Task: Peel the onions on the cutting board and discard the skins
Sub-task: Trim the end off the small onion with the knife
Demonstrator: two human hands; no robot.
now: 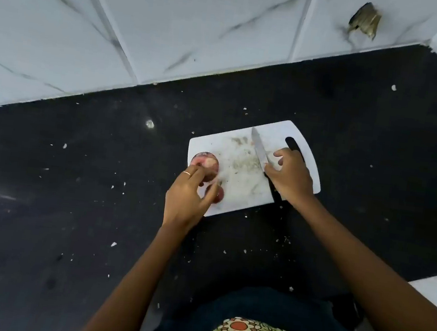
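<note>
While the head camera looks down at a black counter point(77, 203) speckled with pale crumbs, a white board point(238, 192) lies a little right of centre, its handle slot at the far right end. Two reddish onions sit at the board's left edge: one point(207, 161) farther away with a pale cut face turned up, and one point(218, 194) nearer, mostly hidden behind fingers. The left hand point(186, 202), a ring on one finger, reaches in from below with its fingers curled over the near onion and touching the far one; it seems to be grasping the near onion, though blur makes the exact hold unclear. The right hand point(291, 177) rests on the board's right part, fingers closed on the dark handle of a knife point(259, 148); the blade lies flat and points away toward the tiled wall point(146, 21). No loose skins or bin can be made out.

Judging from this, the step is taking up an onion to strip it. To do it well, hold the onion steady on the board, keep the blade turned away from the left fingers, nick the skin at the cut end, and pull it off in broad strips. Gather the strips together so they can be thrown out in one go
</note>
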